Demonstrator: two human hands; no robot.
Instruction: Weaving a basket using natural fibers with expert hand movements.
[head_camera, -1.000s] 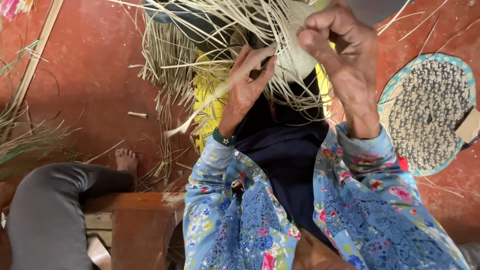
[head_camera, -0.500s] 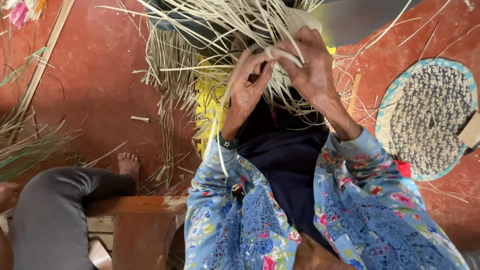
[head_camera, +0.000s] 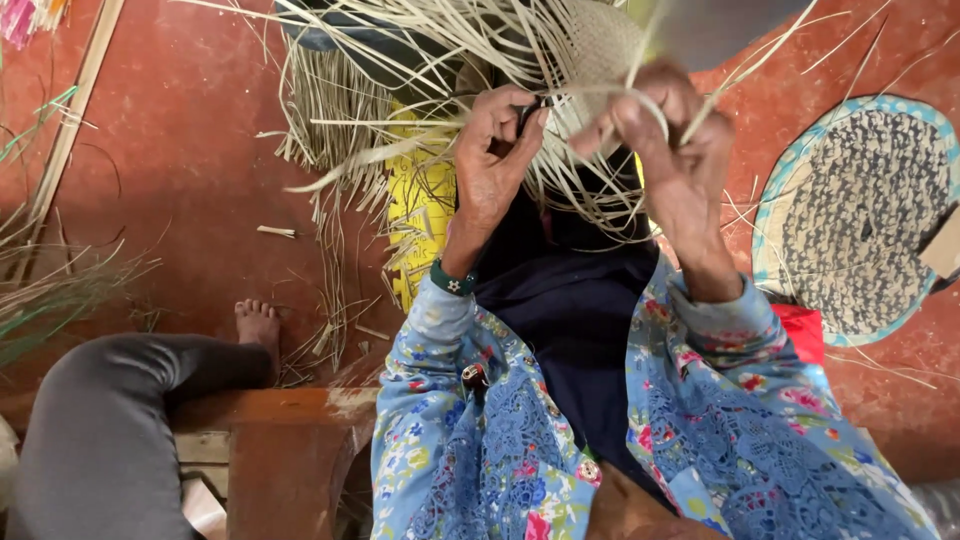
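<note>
Head view, looking down at the lap. Both hands raised over a partly woven straw piece (head_camera: 590, 60), pale tan, its finished woven patch at top centre with many loose strands fanning out left, right and downward.

Left hand (head_camera: 495, 150): fingers curled together, thumb pressed to fingertips, pinching a few of the loose strands just left of the woven patch. Green band at the wrist (head_camera: 452, 280).

Right hand (head_camera: 670, 150): fingers bent and closed around one flat straw strip (head_camera: 600, 92) that arcs across from the left hand to the right hand's fingertips. The two hands are close, nearly touching at the fingertips.

Both forearms in blue floral sleeves (head_camera: 700, 400); dark cloth (head_camera: 570, 330) over the lap between them.

Surroundings: red floor (head_camera: 180, 180); yellow woven mat (head_camera: 420, 220) beneath the hanging strands; round blue-rimmed woven mat (head_camera: 860, 210) on the floor to the right; bundle of loose straw (head_camera: 60, 290) at left edge. Another person's leg in grey trousers (head_camera: 110, 410), bare foot (head_camera: 258, 325) on the floor, lower left, resting beside a wooden bench (head_camera: 290, 430)
</note>
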